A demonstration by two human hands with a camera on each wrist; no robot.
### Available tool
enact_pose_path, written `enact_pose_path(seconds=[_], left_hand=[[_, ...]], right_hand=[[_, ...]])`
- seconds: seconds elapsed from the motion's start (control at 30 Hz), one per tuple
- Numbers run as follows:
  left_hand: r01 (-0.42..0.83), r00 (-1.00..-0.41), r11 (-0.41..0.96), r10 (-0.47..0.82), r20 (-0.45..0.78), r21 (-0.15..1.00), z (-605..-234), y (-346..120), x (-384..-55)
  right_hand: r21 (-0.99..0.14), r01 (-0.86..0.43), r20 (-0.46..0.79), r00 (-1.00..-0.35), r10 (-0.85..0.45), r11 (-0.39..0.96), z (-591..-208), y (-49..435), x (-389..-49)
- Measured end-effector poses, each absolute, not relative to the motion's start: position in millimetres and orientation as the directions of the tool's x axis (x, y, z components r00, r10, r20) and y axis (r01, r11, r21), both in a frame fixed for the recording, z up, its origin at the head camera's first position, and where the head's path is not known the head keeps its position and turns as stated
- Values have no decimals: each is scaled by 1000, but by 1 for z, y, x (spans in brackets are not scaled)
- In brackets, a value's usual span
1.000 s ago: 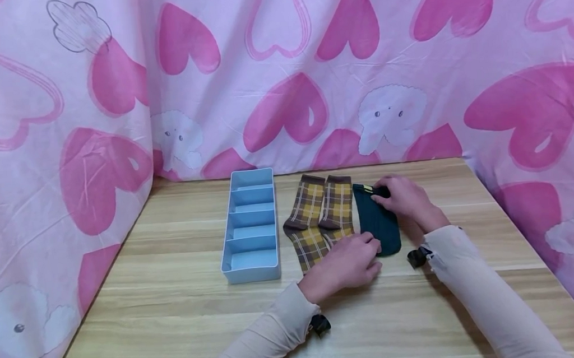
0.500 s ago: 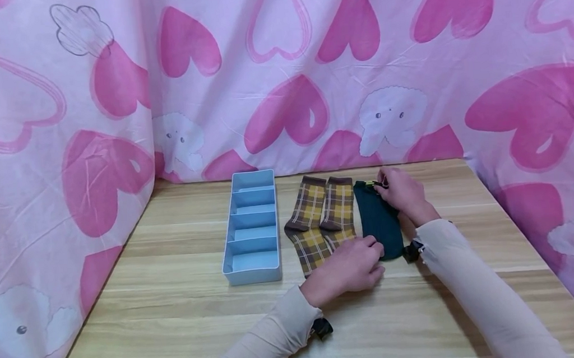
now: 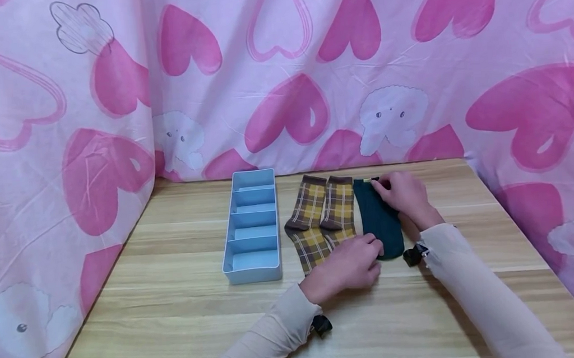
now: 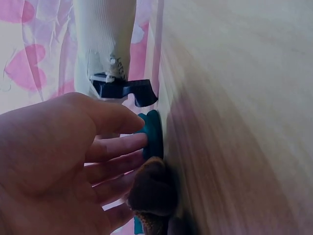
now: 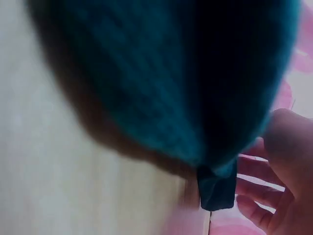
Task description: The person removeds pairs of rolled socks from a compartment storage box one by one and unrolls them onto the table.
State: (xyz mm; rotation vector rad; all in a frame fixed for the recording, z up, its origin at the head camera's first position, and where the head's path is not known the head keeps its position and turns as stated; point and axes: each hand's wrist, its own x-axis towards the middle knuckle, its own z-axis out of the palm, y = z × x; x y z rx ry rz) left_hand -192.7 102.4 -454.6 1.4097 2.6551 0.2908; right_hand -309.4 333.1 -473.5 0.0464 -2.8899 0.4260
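Note:
A dark green sock [image 3: 382, 225] lies flat on the table, its cuff toward the back. At the cuff, my right hand [image 3: 403, 192] pinches the edge between thumb and fingers; in the right wrist view the sock [image 5: 146, 88] fills much of the picture and hides the fingertips. My left hand [image 3: 348, 261] rests its fingertips on the sock's near left edge, fingers mostly straight in the left wrist view. Two brown and yellow plaid socks [image 3: 311, 205] lie side by side just left of the green one, partly covered by the left hand. A beige strip shows between plaid and green.
A light blue organizer box [image 3: 255, 275] with several compartments stands on the wooden table [image 3: 177, 322], left of the socks. Pink heart-print cloth [image 3: 278, 61] hangs behind and along both sides. Each wrist carries a small black camera mount [image 3: 321, 326].
My right hand has smoothed the green sock's cuff, and less of its yellow mark and dark fold shows. The green sock has shifted slightly. My left hand has stayed nearly still.

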Motion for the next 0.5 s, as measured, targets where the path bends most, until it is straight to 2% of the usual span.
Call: enact_pose_path(seconds=[0.13,0.33,0.4,0.5], left_hand=[[786,-548,532,835,-43,316,-456,101,-200],[782,-492,447,871,-10,434,-456,97,-216],[777,-499,436,866,23,454,-455,97,-222],[759,-545,467,837,52,453,-453,96,-230]], right_hand=[[-278,-98,168,-984,-52,955,-473,336,-306],[-323,-167,127,-983,-132,932,-465,341,-293],[-323,-181,140,-980,-142,929,-462,342,-287],[-321,-203,146,-976,-163,925,-460,342,-277]])
